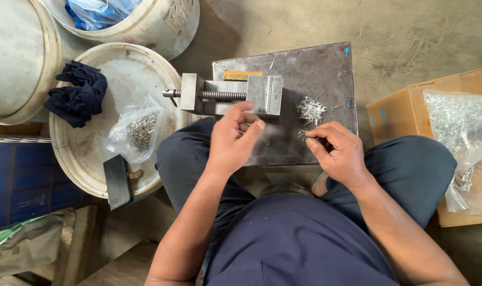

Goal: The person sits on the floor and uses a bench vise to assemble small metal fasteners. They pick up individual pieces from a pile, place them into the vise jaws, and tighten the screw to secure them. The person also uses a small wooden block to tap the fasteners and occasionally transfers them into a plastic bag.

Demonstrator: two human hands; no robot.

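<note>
Steel is being worked on a dark metal plate (325, 69) that is lying across the knees of a seated person in navy clothes. A small vise (227, 94) is being kept at the plate's far left edge, its screw pointing left and a yellowish block (242, 75) sitting just behind its jaws. The left hand (231, 139) is being held just in front of the vise, fingers loosely curled toward each other and thumb up near the vise body; whether anything is being pinched there cannot be told. The right hand (339, 151) is being pressed down on the plate's near right part, its fingertips being closed on a few thin pins (304, 134). A loose heap of the same pins (311, 109) is lying on the plate just beyond that hand, right of the vise. To the left, a white bucket lid (92, 159) is being used to hold a clear bag of pins (137, 132), a dark blue rag (78, 94) and a black hammer (117, 182) at its near edge. At the right, a cardboard box (405, 108) is being filled by a large clear bag (460, 143) of shiny metal pieces.
</note>
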